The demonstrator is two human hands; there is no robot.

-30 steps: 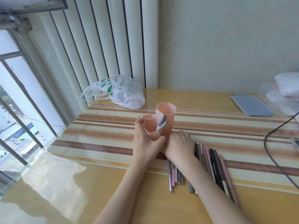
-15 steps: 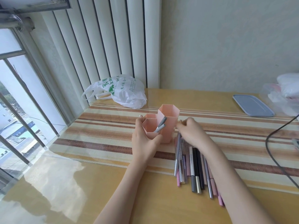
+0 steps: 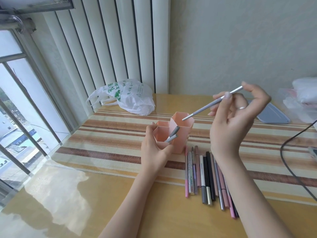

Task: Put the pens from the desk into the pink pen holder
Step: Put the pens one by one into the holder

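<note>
The pink pen holder (image 3: 180,134), made of hexagonal tubes, stands on the striped mat. My left hand (image 3: 152,148) grips its low front tube, which holds two grey pens (image 3: 172,135). My right hand (image 3: 236,115) is raised to the right of the holder and pinches a thin grey pen (image 3: 211,104). That pen slants down to the left, its tip over the tall tube's mouth. Several pens (image 3: 205,176) lie side by side on the desk just right of the holder, partly hidden by my right forearm.
A white plastic bag (image 3: 130,97) lies at the back left by the radiator. A grey-blue lid (image 3: 274,114) and bagged items (image 3: 305,97) sit at the back right. A black cable (image 3: 291,152) curves along the right edge. The window is at the left.
My right hand has lifted off the row of pens with one grey pen and carried it up over the tall tube. My left hand stays on the holder.
</note>
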